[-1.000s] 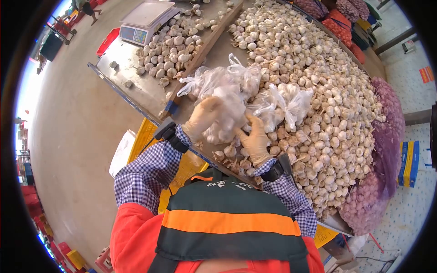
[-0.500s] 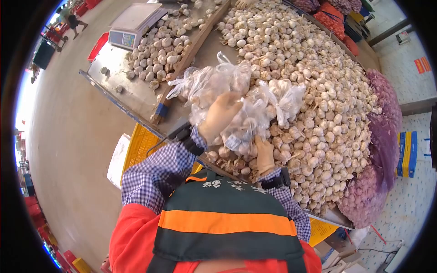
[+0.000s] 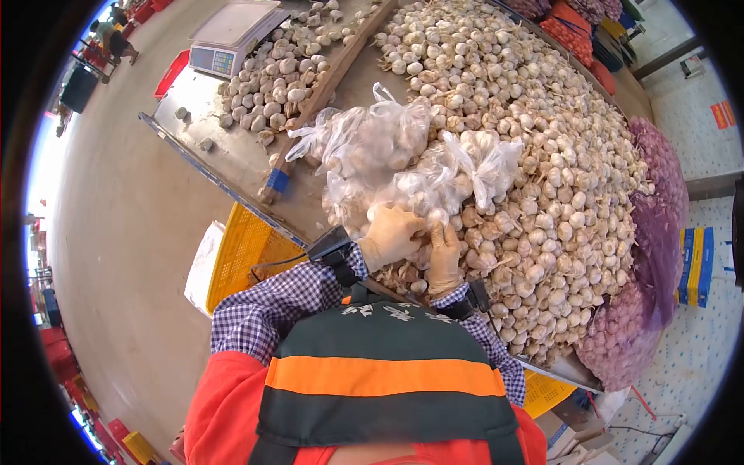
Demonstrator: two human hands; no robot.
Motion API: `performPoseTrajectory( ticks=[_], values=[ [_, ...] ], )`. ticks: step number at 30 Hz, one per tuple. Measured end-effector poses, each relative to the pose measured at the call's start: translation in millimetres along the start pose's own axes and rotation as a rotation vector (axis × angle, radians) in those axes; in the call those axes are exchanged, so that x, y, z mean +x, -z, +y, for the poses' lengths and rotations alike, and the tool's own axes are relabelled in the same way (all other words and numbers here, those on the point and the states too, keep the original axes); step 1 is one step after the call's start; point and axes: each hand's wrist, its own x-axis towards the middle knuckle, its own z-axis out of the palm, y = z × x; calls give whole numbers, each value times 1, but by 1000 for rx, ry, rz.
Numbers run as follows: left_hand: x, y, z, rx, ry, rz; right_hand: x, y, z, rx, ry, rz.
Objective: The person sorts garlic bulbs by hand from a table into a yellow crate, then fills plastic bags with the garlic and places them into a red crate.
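My left hand (image 3: pixel 394 236) and my right hand (image 3: pixel 444 260) are close together at the table's near edge. Fingers of both are closed on the near end of a clear plastic bag (image 3: pixel 422 190) with garlic bulbs inside; the exact grip is partly hidden. Behind my left hand lies another filled bag (image 3: pixel 368 143), its white handles sticking up. A tied bag of garlic (image 3: pixel 484 167) rests against the big heap of loose garlic bulbs (image 3: pixel 550 201), which spreads to the right of my hands.
A wooden board (image 3: pixel 341 74) divides the table. Beyond it stand a digital scale (image 3: pixel 232 39) and more garlic bulbs (image 3: pixel 271 89). A yellow crate (image 3: pixel 252 256) sits below the table's left edge. Purple mesh sacks (image 3: pixel 651 225) line the right side. Far left, a person (image 3: pixel 115 39) walks.
My left hand has come down from above the bag toward my right hand. Both hands now meet at the bag's near end. The filled bags have barely moved.
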Motion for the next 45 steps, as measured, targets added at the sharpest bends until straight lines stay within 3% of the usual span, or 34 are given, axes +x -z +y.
performPoseTrajectory(
  ticks=[3, 4, 5, 8, 10, 11, 12, 14, 15, 17, 22, 24, 25, 26, 28, 29, 30, 31, 32, 33, 34, 36, 37, 39, 41, 43, 45],
  values=[
    [2, 4, 14, 81, 8, -7, -4, 1, -2, -194, 51, 49],
    [3, 4, 16, 134, -5, 91, -5, 3, -3, -331, 57, 68],
    [2, 3, 19, 184, -16, 188, -6, 5, -4, -331, 55, 77],
    [3, 7, 17, 122, 64, 203, -12, 6, -15, -112, -44, 43],
    [7, 11, -2, 163, 68, 452, -27, 7, -34, -357, 201, 130],
    [7, 27, -19, 3, 300, 503, -30, 24, -24, -684, 262, 122],
    [4, 47, -40, -164, 533, 549, -22, 52, 32, -335, 128, 153],
    [-6, 72, -74, 82, 471, 417, -36, 52, 19, 126, -99, 267],
    [-6, 70, -78, 84, 476, 414, -37, 51, 10, 126, -104, 264],
    [-14, 65, -80, 125, 378, 399, -39, 49, -4, -193, -4, 192],
    [-7, 61, -76, -77, 460, 308, -13, 78, 7, -349, -68, 27],
    [-5, 60, -69, -172, 501, 247, -12, 68, -18, -622, 41, -11],
    [-2, 57, -65, -200, 499, 241, -11, 65, -14, -709, 205, 49],
    [0, 54, -62, -229, 498, 236, -12, 55, -23, -710, 207, 47],
    [2, 50, -60, -223, 510, 230, -16, 34, -39, -792, 596, 111],
    [3, 48, -57, -216, 526, 264, -20, 25, -39, -808, 644, -22],
    [4, 45, -54, -209, 541, 294, -21, 15, -39, -809, 641, -23],
    [4, 46, -45, -209, 542, 288, -20, 5, -44, -993, 641, -168],
    [6, 49, -32, -46, 324, 466, -20, 0, -46, -1175, 637, -312],
    [4, 52, -23, 117, 100, 640, -18, 1, -42, -1175, 637, -306],
    [-4, 49, -20, 117, 98, 641, -16, 3, -32, -1162, 604, -308],
    [-25, 37, -17, -113, -355, 177, -16, 6, -21, -1151, 570, -324],
    [-30, 29, -15, -115, -345, 177, -19, 8, -19, -1176, 584, -320],
    [-31, 13, -13, 166, -168, -140, -21, 12, -18, -1202, 600, -311],
    [-26, 22, -12, 230, -97, -140, -19, 15, -27, -1225, 509, -396],
    [-22, 31, -4, 356, 55, -192, -18, 12, -28, -1231, 507, -397],
    [-25, 19, -15, 309, 80, -154, -19, 7, -33, -1259, 554, -392]
  ],
)
